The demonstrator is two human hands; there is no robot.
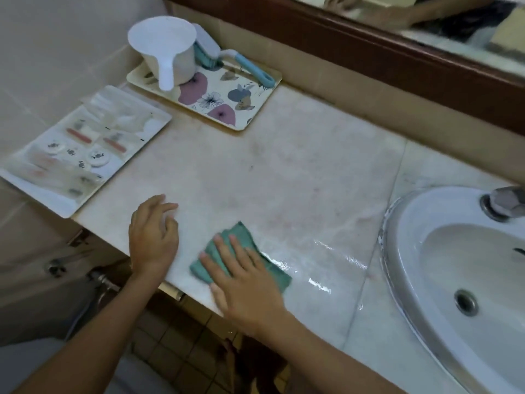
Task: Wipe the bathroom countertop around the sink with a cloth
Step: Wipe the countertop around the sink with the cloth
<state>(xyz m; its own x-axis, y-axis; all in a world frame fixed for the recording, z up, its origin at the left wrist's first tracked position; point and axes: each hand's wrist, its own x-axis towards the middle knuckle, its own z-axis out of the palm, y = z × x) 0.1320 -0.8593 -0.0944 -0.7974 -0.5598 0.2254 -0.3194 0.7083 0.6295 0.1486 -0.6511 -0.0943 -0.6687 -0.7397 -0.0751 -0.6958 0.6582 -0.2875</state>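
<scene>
In the head view, my right hand [244, 282] lies flat on the teal green folded cloth [241, 232]. Its fingers are straight and spread wide, pressing the cloth down rather than gripping it. I judge this spreads the pressure so the whole pad drags across the stone. The cloth sits near the front edge of the pale marble desk [284, 172], well left of the white oval sink [397, 251]. My left hand [153, 234] rests just beside the cloth on the desk, fingers loosely curled and holding nothing, probably as a brace while I lean in.

Between cloth and sink the desk shines wet, so I judge that strip is wiped. The duller, smudged stone toward the back wall looks untouched. A metal tap [504, 204] stands at the sink's far rim.

At the back left, 2 trays sit well away from the sink. A cream floral tray [227, 89] carries a white plastic scoop [167, 52] and a blue-handled brush [250, 66]. A white rectangular tray [65, 207] of small wrapped toiletries lies at the desk's left end. They are likely grouped there to keep the working surface open, and wiping beneath them would mean lifting them. The wood-framed mirror [426, 18] above shows a blurred reflection of a hand.
</scene>
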